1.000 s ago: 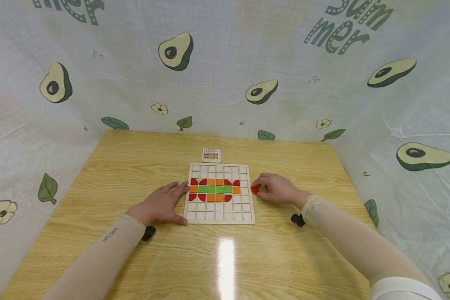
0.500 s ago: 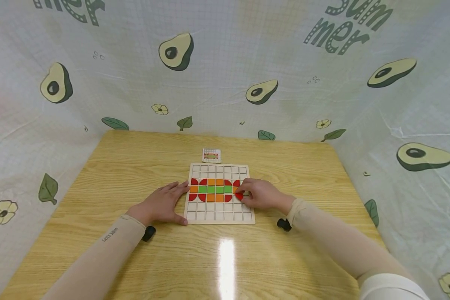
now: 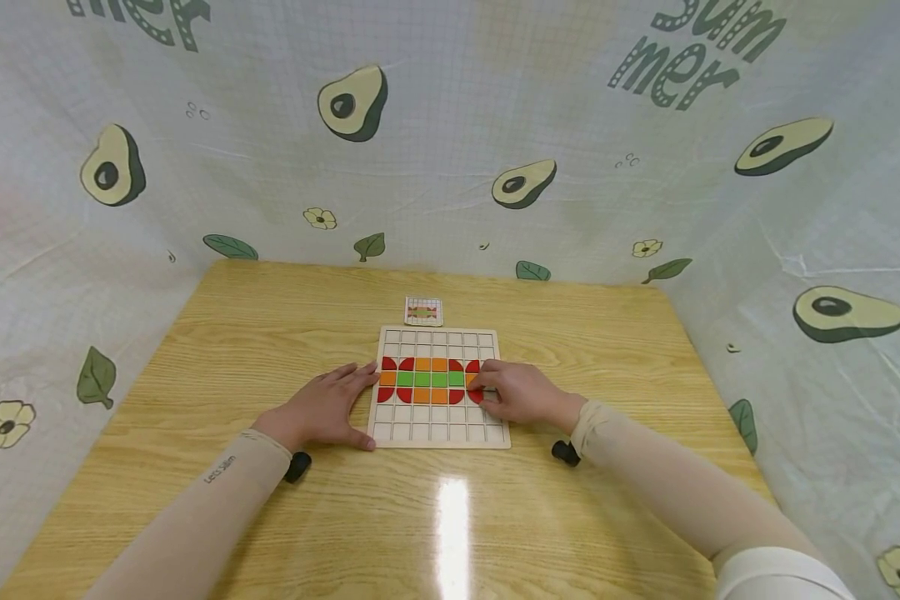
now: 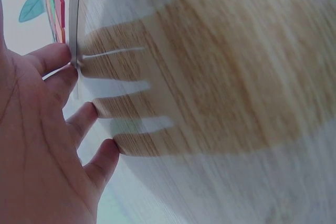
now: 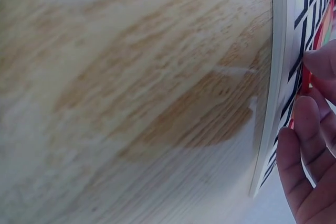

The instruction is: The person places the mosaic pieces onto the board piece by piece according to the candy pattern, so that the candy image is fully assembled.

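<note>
A square wooden grid board [image 3: 438,432] lies on the table, with red, orange and green tiles filling a band across its middle. My left hand [image 3: 333,406] rests at the board's left side, fingers spread; the left wrist view has its fingertips [image 4: 62,53] against the board's edge. Over the right part of the board, my right hand [image 3: 523,390] pinches a rounded red tile [image 3: 476,396] between thumb and fingers, just below an orange tile. In the right wrist view the red tile [image 5: 306,80] shows between thumb and fingertips, close on the grid, and the hand partly covers it.
A small pattern card [image 3: 423,312] lies behind the board, printed with a similar band of colours. The wooden table [image 3: 307,533] meets a hanging cloth [image 3: 435,150] with avocado prints at its back and sides.
My right hand has moved left from beside the board to over its right columns, bringing the red tile down onto the grid. The left hand and board stay put.
</note>
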### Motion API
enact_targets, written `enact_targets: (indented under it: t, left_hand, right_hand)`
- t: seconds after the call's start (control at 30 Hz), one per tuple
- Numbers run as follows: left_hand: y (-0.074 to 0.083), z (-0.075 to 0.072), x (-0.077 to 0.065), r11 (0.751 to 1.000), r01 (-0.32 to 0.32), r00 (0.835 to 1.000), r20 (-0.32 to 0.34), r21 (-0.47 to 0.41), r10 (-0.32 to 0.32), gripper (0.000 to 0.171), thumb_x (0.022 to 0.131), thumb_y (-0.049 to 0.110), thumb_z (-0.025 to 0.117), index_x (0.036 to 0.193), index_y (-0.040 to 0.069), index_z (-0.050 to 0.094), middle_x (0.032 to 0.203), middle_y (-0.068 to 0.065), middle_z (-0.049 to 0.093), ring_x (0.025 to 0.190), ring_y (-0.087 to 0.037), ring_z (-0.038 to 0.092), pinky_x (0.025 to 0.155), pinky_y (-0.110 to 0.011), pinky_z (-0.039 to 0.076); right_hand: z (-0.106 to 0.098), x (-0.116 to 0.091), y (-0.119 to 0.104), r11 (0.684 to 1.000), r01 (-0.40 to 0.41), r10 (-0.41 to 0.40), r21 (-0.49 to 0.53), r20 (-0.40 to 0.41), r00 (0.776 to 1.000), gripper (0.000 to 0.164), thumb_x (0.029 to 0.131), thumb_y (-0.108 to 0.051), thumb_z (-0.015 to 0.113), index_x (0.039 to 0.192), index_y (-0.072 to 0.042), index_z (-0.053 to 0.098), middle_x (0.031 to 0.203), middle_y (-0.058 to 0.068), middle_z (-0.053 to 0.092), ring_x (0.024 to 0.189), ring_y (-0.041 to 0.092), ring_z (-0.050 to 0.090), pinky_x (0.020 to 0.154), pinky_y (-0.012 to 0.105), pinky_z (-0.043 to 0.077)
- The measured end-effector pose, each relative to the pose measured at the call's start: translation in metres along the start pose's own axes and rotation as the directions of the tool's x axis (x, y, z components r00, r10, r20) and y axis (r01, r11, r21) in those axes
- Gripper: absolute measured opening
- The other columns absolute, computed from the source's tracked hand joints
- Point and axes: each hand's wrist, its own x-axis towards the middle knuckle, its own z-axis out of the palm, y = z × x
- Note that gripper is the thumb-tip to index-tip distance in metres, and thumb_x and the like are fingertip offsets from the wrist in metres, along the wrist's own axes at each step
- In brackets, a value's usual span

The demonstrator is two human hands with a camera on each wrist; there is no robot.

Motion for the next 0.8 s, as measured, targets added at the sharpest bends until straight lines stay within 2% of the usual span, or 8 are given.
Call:
enact_targets:
  t: [0.3, 0.8]
  left_hand:
    - [0.0006, -0.0004, -0.0007, 1.000, 0.007, 1.000, -0.002, -0.008, -0.007, 0.112, 0.069, 0.071, 0.077, 0.156, 0.013, 0.035, 0.164, -0.004, 0.023, 0.147, -0.037, 0.021, 0.110, -0.064, 0.024]
    - [-0.0011, 0.0006, -0.0005, 1.000, 0.006, 1.000, -0.001, 0.000, -0.006, 0.112, 0.070, 0.071, 0.076, 0.157, 0.014, 0.034, 0.164, -0.003, 0.023, 0.147, -0.037, 0.021, 0.111, -0.064, 0.024]
  right_hand:
    - [0.0004, -0.0020, 0.0007, 1.000, -0.013, 0.013, 0.006, -0.005, 1.000, 0.024, 0.090, -0.022, 0.070, 0.114, -0.021, 0.074, 0.104, -0.007, 0.059, 0.071, 0.007, 0.050, 0.061, 0.025, 0.045]
    - [0.0005, -0.0016, -0.0001, 0.999, -0.018, 0.019, 0.047, -0.010, 1.000, 0.024, 0.092, -0.026, 0.073, 0.114, -0.018, 0.074, 0.105, -0.005, 0.062, 0.072, 0.008, 0.050, 0.064, 0.027, 0.046]
